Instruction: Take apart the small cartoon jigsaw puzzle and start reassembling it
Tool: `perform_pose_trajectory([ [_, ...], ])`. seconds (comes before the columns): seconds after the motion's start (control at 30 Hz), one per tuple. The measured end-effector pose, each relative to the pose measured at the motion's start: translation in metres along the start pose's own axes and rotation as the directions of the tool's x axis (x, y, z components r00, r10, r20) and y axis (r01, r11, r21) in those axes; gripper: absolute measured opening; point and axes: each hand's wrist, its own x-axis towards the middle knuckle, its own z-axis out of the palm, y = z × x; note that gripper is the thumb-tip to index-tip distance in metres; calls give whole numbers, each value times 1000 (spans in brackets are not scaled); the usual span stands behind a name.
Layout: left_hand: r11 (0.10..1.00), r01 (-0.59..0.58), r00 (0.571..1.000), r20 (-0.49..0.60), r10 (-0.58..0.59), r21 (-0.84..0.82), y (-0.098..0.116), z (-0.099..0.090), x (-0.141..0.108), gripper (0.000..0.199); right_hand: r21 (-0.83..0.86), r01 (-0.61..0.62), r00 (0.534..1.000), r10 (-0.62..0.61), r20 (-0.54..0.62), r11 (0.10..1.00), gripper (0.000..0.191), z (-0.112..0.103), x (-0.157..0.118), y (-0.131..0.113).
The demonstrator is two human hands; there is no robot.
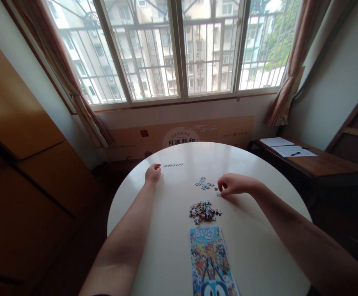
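My left hand (153,174) rests near the far left of the round table, its fingers curled together. Just right of its fingertips lies a short row of joined puzzle pieces (173,165). Whether a small piece sits in those fingers I cannot make out. My right hand (233,183) reaches down from the right with thumb and fingers pinched at a light blue puzzle piece (218,194). To its left is a loose scatter of blue puzzle pieces (204,184). Nearer to me stands a mixed heap of puzzle pieces (203,211).
A Bluey picture sheet (211,259) lies on the white table (169,246) close to me. At the right, a wooden side table (329,160) bears papers (292,151) and a pen. A cardboard panel (123,137) stands under the window, and a wooden cabinet (21,164) is at left.
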Motion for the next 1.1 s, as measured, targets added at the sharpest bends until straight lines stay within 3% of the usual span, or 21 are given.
perform_pose_trajectory([
  [0.1, 1000, -3, 1000, 1, 3, 6, -1, 1, 0, 31, -24, 4, 995, -6, -98, 1000, 19, -3, 0, 1],
  [0.2, 1000, -7, 1000, 0, 7, 10, -2, 1, 1, 31, -23, -20, 992, 17, -124, 1000, 19, -6, -2, 3],
  [0.43, 1000, -8, 1000, 5, 8, 25, -2, 2, 1, 30, 40, -136, 989, 133, 57, 990, 17, -2, -6, 10],
  [0.57, 1000, -12, 1000, 10, 11, 29, -2, 1, 0, 30, 64, -150, 985, 144, 90, 987, 22, -1, -5, 13],
  [0.87, 999, -21, 1000, 22, 20, 44, 1, 0, -1, 29, 56, -55, 995, 60, -84, 997, 26, 9, 14, 17],
  [1.1, 999, -19, 999, 26, 18, 50, 0, 2, 0, 30, 66, -60, 996, 64, -57, 996, 22, 0, 3, 23],
])
